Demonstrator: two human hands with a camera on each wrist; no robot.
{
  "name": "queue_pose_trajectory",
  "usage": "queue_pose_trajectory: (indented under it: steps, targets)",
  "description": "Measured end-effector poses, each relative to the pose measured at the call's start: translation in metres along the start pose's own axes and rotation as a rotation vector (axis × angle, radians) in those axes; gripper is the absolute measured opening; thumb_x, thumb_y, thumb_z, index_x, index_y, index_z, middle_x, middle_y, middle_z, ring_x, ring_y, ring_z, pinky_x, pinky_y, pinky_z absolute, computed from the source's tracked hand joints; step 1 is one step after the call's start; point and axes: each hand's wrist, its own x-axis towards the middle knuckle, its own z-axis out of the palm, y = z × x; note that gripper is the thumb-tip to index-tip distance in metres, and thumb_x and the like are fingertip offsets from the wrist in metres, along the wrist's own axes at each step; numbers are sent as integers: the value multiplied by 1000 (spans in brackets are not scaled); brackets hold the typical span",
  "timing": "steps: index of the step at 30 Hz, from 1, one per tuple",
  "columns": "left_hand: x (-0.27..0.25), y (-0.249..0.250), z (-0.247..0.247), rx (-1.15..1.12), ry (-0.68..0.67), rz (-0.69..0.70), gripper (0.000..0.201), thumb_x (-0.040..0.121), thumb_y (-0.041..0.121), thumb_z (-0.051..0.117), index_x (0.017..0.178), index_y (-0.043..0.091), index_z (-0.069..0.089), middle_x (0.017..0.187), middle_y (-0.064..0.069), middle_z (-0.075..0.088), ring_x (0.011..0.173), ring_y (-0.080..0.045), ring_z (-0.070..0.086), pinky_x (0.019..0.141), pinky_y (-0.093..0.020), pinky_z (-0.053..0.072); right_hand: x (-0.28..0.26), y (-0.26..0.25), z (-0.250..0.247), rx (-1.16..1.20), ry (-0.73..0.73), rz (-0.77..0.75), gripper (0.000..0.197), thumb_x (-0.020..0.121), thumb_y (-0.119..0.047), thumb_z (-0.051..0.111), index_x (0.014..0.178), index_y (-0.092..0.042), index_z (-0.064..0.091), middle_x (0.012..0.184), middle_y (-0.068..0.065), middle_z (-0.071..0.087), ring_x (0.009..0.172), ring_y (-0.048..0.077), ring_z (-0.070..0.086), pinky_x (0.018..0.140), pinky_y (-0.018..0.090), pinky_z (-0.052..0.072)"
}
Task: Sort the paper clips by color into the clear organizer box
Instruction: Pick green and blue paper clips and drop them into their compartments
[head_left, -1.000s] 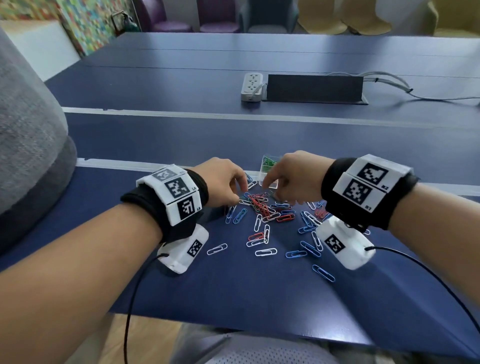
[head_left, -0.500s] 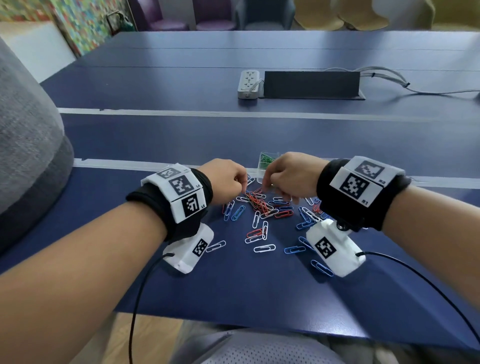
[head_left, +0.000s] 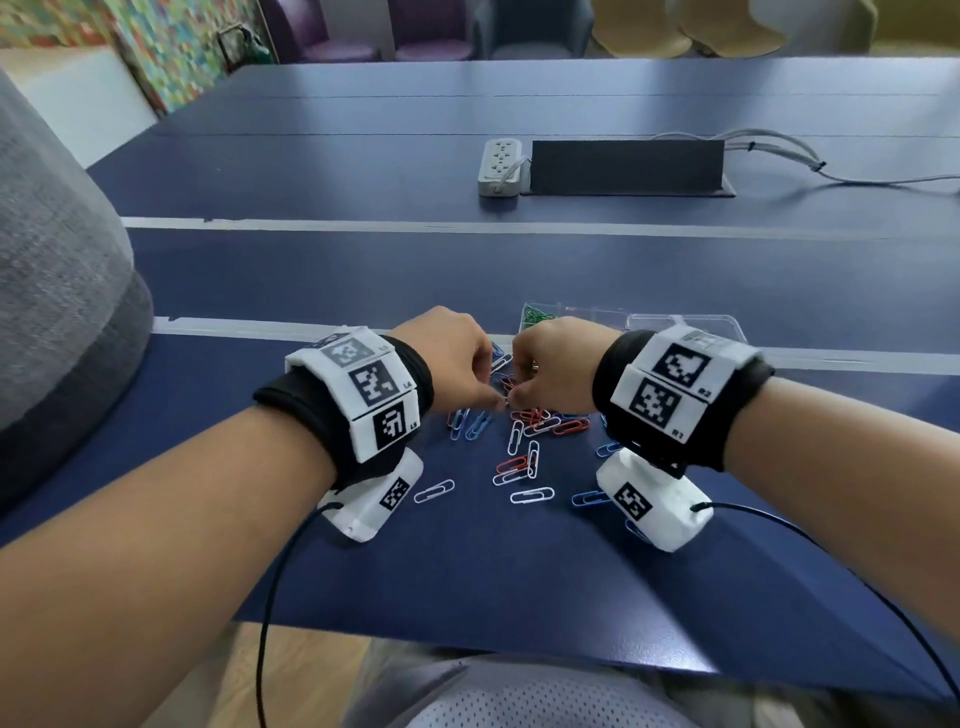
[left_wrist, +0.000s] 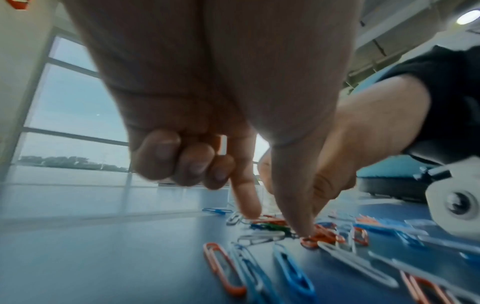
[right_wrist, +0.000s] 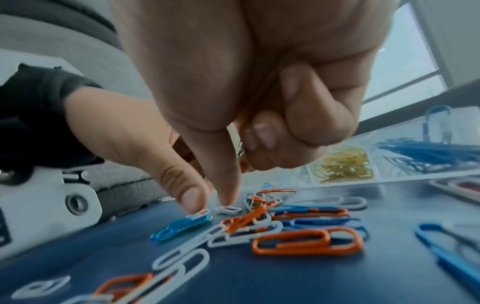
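Observation:
Loose red, blue and white paper clips (head_left: 524, 436) lie in a pile on the blue table. The clear organizer box (head_left: 649, 322) stands just behind them, holding green clips (head_left: 535, 316), yellow clips (right_wrist: 342, 164) and blue clips (right_wrist: 428, 152) in separate compartments. My left hand (head_left: 457, 364) reaches down with straight index finger (left_wrist: 248, 205) and thumb (left_wrist: 298, 222), slightly apart; the thumb tip touches a red clip (left_wrist: 322, 236), and its other fingers are curled. My right hand (head_left: 550, 369) is nearly touching the left, thumb (right_wrist: 226, 185) pointing down at a white clip (right_wrist: 228, 209). Its curled fingers hold what look like red clips (right_wrist: 249, 115).
A white power strip (head_left: 500, 166) and a black cable hatch (head_left: 626, 167) sit farther back, with grey cables (head_left: 779, 156) running right. A grey upholstered shape (head_left: 52, 312) rises at the left. The table's front edge (head_left: 467, 644) is close to my body.
Both hands have drawn together over the near middle of the pile until they almost touch. The right hand has pulled back from the far side of the pile.

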Motion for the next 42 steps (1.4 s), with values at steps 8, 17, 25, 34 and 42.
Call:
queue_pose_trajectory:
  steps: [8, 17, 25, 34, 42]
  targets:
    - [-3, 2, 8, 25, -101, -39, 17, 72, 36, 77, 78, 22, 71, 72, 5, 60, 72, -14, 55, 50, -22, 38, 8, -5, 3, -170, -22, 1, 29, 86, -37, 62, 72, -11, 57, 84, 8, 58, 83, 27, 56, 68, 28, 42]
    - [-8, 0, 5, -25, -77, -14, 17, 86, 27, 56, 90, 18, 69, 87, 1, 64, 81, -13, 53, 69, -23, 40, 0, 8, -8, -55, -51, 31, 31, 91, -31, 54, 102, -7, 71, 99, 9, 68, 91, 25, 60, 77, 28, 47]
    - [-10, -4, 5, 11, 29, 13, 17, 83, 25, 62, 99, 21, 62, 71, 11, 42, 80, -13, 44, 70, -22, 36, -9, 8, -10, -16, -31, 30, 28, 91, -23, 53, 112, -15, 70, 115, 6, 68, 107, 26, 61, 86, 27, 48]
    - [-16, 6, 12, 11, -126, 139, 15, 72, 27, 78, 79, 14, 74, 57, 9, 51, 66, -14, 51, 51, -19, 36, -3, -5, 3, -71, 61, -26, 23, 86, -15, 53, 98, -5, 70, 102, 13, 70, 83, 28, 59, 76, 28, 51]
    - [-15, 0, 12, 7, -96, 74, 19, 73, 20, 65, 59, 21, 52, 63, 8, 54, 63, -12, 50, 57, -22, 40, -3, -7, 6, -66, 83, -47, 25, 74, -28, 73, 90, -9, 73, 85, 9, 66, 82, 28, 63, 67, 27, 48]
